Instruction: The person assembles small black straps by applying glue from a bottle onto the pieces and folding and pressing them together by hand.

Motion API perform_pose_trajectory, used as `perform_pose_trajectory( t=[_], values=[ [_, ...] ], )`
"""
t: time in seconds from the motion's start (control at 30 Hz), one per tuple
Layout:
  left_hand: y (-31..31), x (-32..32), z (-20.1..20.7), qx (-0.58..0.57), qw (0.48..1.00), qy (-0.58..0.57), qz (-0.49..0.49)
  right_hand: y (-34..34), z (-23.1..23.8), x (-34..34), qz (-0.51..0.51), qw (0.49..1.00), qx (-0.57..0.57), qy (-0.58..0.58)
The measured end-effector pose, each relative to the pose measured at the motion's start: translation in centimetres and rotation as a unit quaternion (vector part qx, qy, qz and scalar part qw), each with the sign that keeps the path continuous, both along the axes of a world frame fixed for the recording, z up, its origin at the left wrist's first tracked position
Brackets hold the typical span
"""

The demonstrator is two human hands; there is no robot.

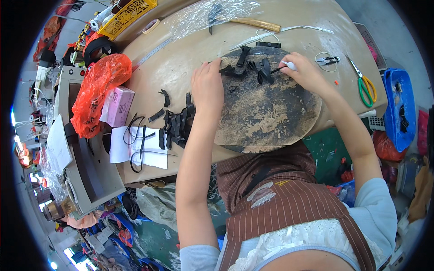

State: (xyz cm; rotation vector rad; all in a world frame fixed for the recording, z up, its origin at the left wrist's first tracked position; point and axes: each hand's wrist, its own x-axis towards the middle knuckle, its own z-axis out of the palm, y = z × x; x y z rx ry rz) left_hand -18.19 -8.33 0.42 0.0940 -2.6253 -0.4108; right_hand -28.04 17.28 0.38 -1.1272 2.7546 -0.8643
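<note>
A round, worn board (271,119), dark with brown patches, lies on the table in front of me. My left hand (208,86) is at its left edge, its back showing and its fingers curled together; a black strap piece (233,72) meets it, though the fingertips are hidden. In my right hand (304,73), closed at the board's upper right, is a small white tube (290,66) with a thin dark end pointing left. Folded black strap pieces (262,72) lie just left of that end. Left of my left forearm is a pile of black strap pieces (180,124).
Scissors (364,86) with green and orange handles and small snips (327,60) lie right. Clear plastic film (203,20), a wooden stick (256,23) and a ruler (153,53) lie at the back. A red bag (100,92), a tissue pack (120,106) and white paper (149,156) are left.
</note>
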Motion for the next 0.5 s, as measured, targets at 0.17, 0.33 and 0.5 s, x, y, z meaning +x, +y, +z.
perform_pose_trajectory(
  t=[0.17,0.33,0.5],
  values=[
    [0.5,1.8,1.6,0.034,0.999,-0.021,-0.029,0.8,3.5,4.4,-0.05,0.862,-0.247,-0.44],
    [2.9,9.4,3.6,0.74,0.655,-0.152,0.012,0.7,6.0,7.7,-0.015,0.799,-0.294,-0.525],
    [5.5,13.0,6.2,0.89,0.438,-0.093,0.093,-0.7,7.1,9.1,0.023,0.787,-0.281,-0.549]
  ],
)
